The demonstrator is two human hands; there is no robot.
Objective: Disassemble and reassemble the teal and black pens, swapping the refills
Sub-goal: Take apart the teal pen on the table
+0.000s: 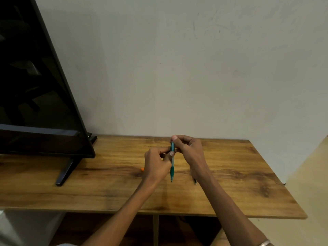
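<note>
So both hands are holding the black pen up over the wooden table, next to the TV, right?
Not quite: the pen is teal, not black. The head view shows the left hand and the right hand both gripping it above the wooden table, with the TV standing to the left.

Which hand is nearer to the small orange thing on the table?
Left. The left hand is right beside the orange thing, partly covering it; the right hand is farther away, past the teal pen.

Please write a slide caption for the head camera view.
Both hands hold a teal pen upright above a wooden table.
</note>
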